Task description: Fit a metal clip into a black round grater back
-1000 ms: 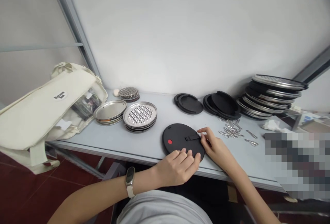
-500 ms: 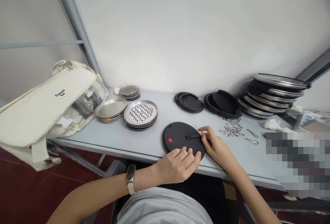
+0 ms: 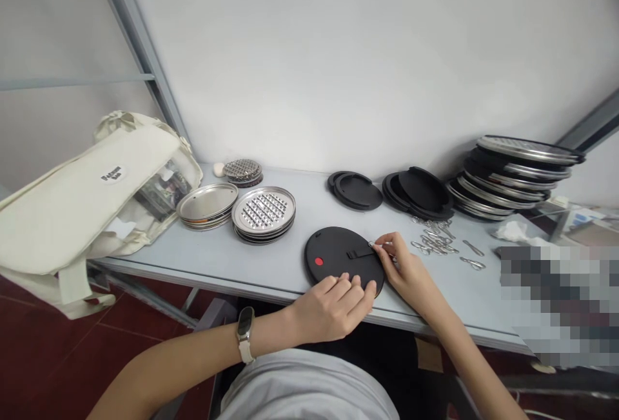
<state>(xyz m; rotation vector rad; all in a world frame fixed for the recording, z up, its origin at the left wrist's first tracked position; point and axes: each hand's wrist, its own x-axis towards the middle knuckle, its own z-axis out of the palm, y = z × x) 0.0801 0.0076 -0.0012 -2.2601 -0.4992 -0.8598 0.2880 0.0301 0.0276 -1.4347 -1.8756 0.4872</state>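
**A:** Where does the black disc [image 3: 338, 257] sit?

**B:** Flat on the grey table [image 3: 271, 265], close to its front edge. Its red dot [image 3: 318, 261] is toward the left and a small black tab [image 3: 358, 253] points right. The left hand [image 3: 333, 309] lies on the near rim, fingers loosely curled and fingertips pressing down; it clasps nothing. The right hand [image 3: 405, 266] is pinched closed, thumb and forefinger gripping a small metal clip [image 3: 374, 244] right at the end of the tab.

**A:** What could go wrong from there?

**B:** As I judge it, the clip is tiny, so a weak pinch could let it flick away. It might land in the loose pile of clips [image 3: 435, 242] just beside the hand, or go off the table. The disc is also near the edge. If the left hand presses too lightly while the right pushes sideways, the disc might turn or slide toward the lap.

**A:** Any containers?

**B:** A cream canvas bag [image 3: 82, 200] lies on its side at the table's left end, partly overhanging. Its mouth faces the table and shows something dark and glossy inside; I cannot tell what. With so much of it beyond the edge, it could sag or drop. Beside it stands a stack of plain steel pans [image 3: 207, 204], the top one empty. Next comes a stack of perforated steel discs [image 3: 264, 210], with a smaller perforated stack [image 3: 243, 170] behind by the wall.

**A:** And to the right?

**B:** A low pile of black lids [image 3: 355, 191], a second black pile [image 3: 418, 194], and a tall leaning stack [image 3: 512, 175] of steel and black rounds. Its tilt makes it look the likeliest to slip.
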